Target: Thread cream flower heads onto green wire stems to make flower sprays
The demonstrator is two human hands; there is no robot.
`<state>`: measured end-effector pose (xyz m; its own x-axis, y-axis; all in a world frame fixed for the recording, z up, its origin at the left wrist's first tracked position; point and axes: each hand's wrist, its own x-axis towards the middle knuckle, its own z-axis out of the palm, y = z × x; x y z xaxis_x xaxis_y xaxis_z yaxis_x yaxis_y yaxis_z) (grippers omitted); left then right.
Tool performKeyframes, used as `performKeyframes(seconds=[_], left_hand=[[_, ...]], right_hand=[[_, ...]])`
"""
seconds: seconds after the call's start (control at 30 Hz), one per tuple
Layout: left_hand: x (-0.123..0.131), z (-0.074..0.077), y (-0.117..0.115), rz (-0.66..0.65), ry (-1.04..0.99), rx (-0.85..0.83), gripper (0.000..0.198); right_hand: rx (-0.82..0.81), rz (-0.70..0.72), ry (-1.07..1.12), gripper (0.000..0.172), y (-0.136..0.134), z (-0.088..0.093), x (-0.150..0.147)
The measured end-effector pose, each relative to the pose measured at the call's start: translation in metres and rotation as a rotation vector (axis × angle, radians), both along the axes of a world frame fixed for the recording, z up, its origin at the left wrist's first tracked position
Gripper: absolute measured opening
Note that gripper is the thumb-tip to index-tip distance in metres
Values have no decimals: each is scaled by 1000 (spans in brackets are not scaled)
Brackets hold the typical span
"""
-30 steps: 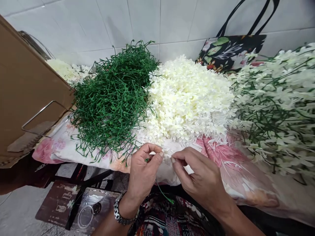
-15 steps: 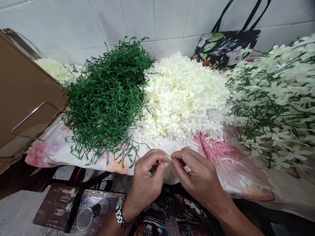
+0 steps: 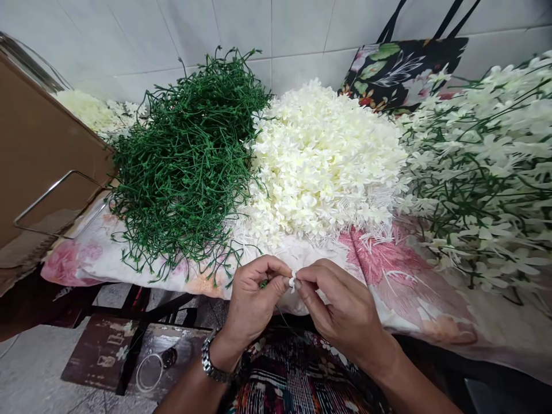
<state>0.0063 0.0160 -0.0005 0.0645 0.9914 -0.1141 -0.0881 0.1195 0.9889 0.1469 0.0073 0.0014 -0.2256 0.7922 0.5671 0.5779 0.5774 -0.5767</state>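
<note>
My left hand (image 3: 252, 299), with a metal watch on its wrist, pinches a thin green plastic stem (image 3: 263, 283) between thumb and fingers. My right hand (image 3: 340, 310) pinches a small white plastic flower (image 3: 292, 281) at its fingertips, touching the tip of the stem. Both hands meet low in the middle, just in front of the table's edge. Behind them lie a heap of green stems (image 3: 190, 155) and a heap of loose white flowers (image 3: 323, 155).
A floral cloth (image 3: 388, 270) covers the table. Finished sprigs of white flowers on green stems (image 3: 483, 167) pile up at the right. A brown cardboard box (image 3: 38, 155) stands at the left, a flowered black bag (image 3: 401, 69) leans on the tiled wall.
The hands stayed together at the table's edge; a white flower now shows between the fingertips at the stem's tip. The camera view shifted slightly.
</note>
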Motion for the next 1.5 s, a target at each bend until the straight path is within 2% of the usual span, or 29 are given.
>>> performKeyframes(seconds=[0.03,0.1,0.2,0.4,0.6,0.73,0.83,0.97,1.07,1.3,1.5], left_hand=[[0,0,-1,-14,-27,-6,4],[0,1,-2,-39,-71,-27,7],[2,4,-4,-66,-109,-70,9],[3,8,-5,-181,-231,-164,10],[5,10,-5,-176,-37,-62,29],[7,11,-7,-185,73,-8,26],[9,11,-8,-195,43,-28,25],[11,8,-11,-204,-95,-122,26],[12,7,-13,-215,-170,-133,24],[10,12,-12,-229,-16,-31,20],[8,10,-14,-223,59,43,14]], right_hand=[[-25,-4,23,8,0,0,1],[-87,-2,62,13,-1,1,3],[-167,56,109,14,-2,1,6],[-151,-11,175,10,-4,1,18],[-153,-42,210,12,-4,5,33],[-148,8,227,11,-6,10,34],[-133,55,247,11,-7,15,31],[-148,80,223,11,-6,18,30],[-174,97,198,12,-5,18,31],[-208,149,180,12,-1,17,33],[-191,155,111,9,-4,13,33]])
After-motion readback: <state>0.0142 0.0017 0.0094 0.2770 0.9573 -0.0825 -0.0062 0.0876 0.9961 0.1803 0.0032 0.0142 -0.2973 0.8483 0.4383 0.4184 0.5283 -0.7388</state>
